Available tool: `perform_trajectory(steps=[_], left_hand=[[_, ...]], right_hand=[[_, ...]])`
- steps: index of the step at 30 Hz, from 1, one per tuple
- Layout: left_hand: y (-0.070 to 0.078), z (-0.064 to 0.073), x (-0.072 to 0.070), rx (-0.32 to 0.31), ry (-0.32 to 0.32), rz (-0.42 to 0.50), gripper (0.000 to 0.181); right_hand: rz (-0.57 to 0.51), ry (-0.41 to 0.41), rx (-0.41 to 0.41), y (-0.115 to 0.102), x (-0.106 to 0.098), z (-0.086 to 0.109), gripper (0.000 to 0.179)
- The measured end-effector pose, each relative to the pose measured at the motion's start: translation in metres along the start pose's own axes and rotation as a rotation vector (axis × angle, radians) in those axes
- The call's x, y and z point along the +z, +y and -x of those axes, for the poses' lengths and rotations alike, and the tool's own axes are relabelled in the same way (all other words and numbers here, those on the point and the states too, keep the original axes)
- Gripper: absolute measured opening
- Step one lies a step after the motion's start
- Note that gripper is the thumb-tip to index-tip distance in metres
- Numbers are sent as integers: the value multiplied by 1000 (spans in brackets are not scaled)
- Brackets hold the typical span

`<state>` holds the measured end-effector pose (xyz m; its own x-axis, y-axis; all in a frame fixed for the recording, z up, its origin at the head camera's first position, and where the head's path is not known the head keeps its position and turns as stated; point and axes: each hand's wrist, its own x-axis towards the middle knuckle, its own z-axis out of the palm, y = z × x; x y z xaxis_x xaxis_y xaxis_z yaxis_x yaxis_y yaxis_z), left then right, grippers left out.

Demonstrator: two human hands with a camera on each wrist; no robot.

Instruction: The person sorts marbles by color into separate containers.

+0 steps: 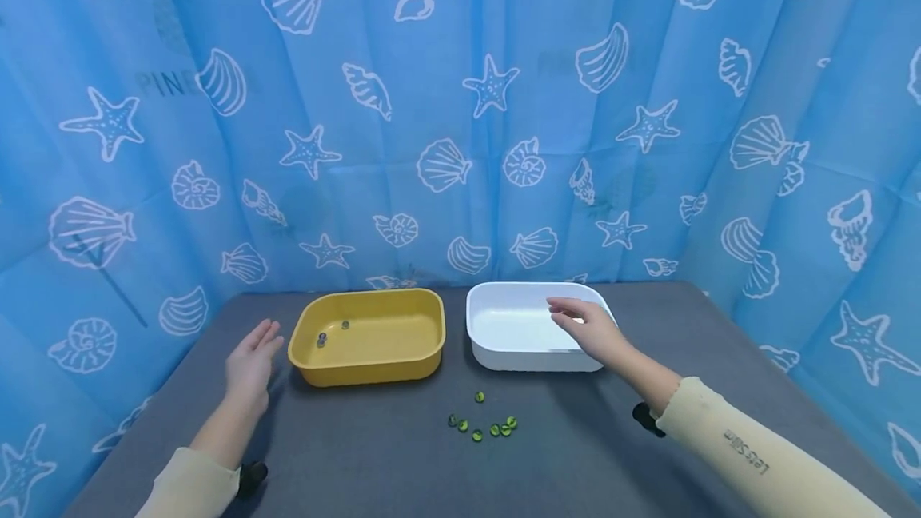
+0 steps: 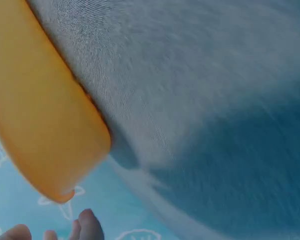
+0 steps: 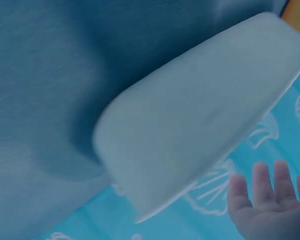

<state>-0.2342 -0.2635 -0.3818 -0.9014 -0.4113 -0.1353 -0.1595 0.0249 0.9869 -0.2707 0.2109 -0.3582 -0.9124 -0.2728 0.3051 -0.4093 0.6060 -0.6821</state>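
My right hand (image 1: 590, 330) hovers over the right part of the white tub (image 1: 536, 361). Its fingers are extended in the right wrist view, with nothing between them. A small pale yellowish spot (image 1: 579, 320) shows just under those fingers. To the left of the yellow tub (image 1: 367, 374), my left hand (image 1: 250, 362) is held up with relaxed fingers, holding nothing. A few dark marbles (image 1: 321, 339) lie inside the yellow tub, toward its left end. Several green marbles (image 1: 495, 429) are scattered on the grey cloth in front of the tubs.
Both tubs stand side by side near the back of the grey-covered table (image 1: 388, 454), a narrow gap between them. A blue curtain (image 1: 446, 206) printed with shells and starfish hangs behind and along both sides. Dark wrist devices (image 1: 647, 419) sit at both sleeve cuffs.
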Motion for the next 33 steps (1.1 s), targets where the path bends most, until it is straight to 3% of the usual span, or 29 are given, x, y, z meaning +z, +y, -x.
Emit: perform_trajectory(steps=[3, 6, 12, 18, 25, 33], left_hand=[[3, 9, -8, 11, -37, -61, 58], [6, 18, -15, 8, -87, -112, 60], [5, 34, -24, 54, -212, -206, 64], [2, 43, -23, 68, -239, -257, 65], [-2, 54, -10, 25, -288, -251, 60], [-7, 73, 16, -7, -389, -216, 51]], right_hand=[[10, 20, 44, 11, -6, 2, 41], [-18, 31, 143, 23, -14, 1, 48], [-206, 61, 351, 49, -25, -6, 60], [-293, 98, 435, 67, -24, -9, 62], [-351, 110, 530, 82, -22, -12, 58], [-365, 139, 557, 86, -15, -16, 54]])
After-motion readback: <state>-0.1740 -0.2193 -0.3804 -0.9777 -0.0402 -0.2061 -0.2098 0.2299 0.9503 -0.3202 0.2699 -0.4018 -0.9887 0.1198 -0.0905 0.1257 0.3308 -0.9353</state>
